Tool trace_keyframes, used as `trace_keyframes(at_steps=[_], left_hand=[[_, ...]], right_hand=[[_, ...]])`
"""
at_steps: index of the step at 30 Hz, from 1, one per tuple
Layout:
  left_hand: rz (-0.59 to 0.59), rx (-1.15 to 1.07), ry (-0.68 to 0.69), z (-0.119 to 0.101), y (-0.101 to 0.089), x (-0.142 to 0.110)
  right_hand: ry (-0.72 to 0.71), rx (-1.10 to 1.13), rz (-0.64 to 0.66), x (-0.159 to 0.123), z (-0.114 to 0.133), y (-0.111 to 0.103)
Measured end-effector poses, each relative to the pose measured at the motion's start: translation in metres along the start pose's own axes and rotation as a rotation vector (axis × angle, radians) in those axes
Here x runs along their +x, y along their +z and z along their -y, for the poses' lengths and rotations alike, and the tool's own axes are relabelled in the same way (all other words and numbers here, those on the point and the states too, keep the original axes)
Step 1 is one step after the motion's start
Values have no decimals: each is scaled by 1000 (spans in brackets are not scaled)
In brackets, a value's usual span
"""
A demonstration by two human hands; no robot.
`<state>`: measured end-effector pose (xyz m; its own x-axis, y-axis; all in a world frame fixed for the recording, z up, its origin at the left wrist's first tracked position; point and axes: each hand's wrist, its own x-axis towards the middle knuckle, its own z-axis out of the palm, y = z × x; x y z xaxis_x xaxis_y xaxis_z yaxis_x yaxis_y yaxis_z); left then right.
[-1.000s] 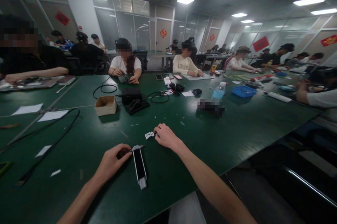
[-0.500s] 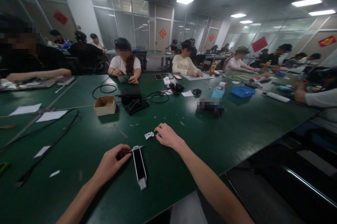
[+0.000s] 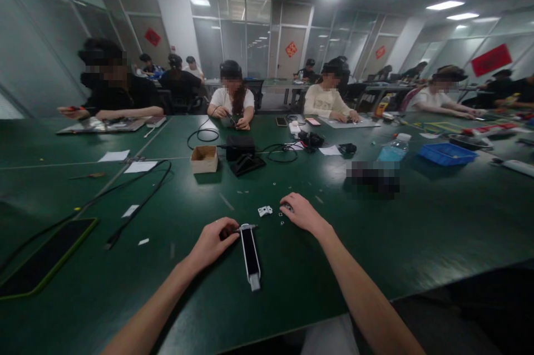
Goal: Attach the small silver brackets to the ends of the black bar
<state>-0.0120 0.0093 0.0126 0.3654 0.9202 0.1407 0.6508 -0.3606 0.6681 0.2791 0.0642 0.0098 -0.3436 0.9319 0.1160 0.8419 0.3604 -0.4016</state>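
Note:
My left hand [image 3: 217,239] is closed, thumb and fingers pinching one end of a thin metal rod [image 3: 253,226]. The rod crosses the top of a long white-framed piece with a black face [image 3: 251,252], which lies on the green table and has a pale grey block at its near end. My right hand [image 3: 303,213] rests on the table with its fingers curled over small greyish metal; what it is I cannot make out. Between the hands lies a small white bracket with holes [image 3: 264,211]. Tiny ring-like parts [image 3: 282,223] lie just under my right fingertips.
Farther back stand a cardboard box [image 3: 204,159], a black box-shaped device [image 3: 241,146], cables, a bottle of blue liquid [image 3: 394,147] and a blue tray [image 3: 448,154]. At left lie a green-edged dark tablet [image 3: 45,257] and a black cable [image 3: 142,205]. Several people sit across the table.
The view has turned left, so everything sits farther right. My right hand has drawn away from the white bracket, and tiny rings now show beside it. My left hand keeps its hold on the rod.

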Motion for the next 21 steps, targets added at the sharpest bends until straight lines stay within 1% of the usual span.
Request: trace_keyframes(at_steps=[4, 7, 10, 12, 15, 21], left_hand=[[2, -7, -3, 0, 0, 0], [1, -10, -8, 1, -1, 0], [5, -11, -12, 1, -1, 0], [7, -14, -8, 0, -2, 1], [6, -21, -3, -2, -3, 1], [1, -20, -4, 0, -1, 1]], right_hand=[[-43, 16, -34, -3, 2, -7], [-53, 2, -83, -6, -4, -16], [22, -37, -131, -8, -17, -22], [82, -57, -133, -8, -27, -23], [113, -59, -87, -4, -35, -18], [23, -62, 62, 12, -24, -9]])
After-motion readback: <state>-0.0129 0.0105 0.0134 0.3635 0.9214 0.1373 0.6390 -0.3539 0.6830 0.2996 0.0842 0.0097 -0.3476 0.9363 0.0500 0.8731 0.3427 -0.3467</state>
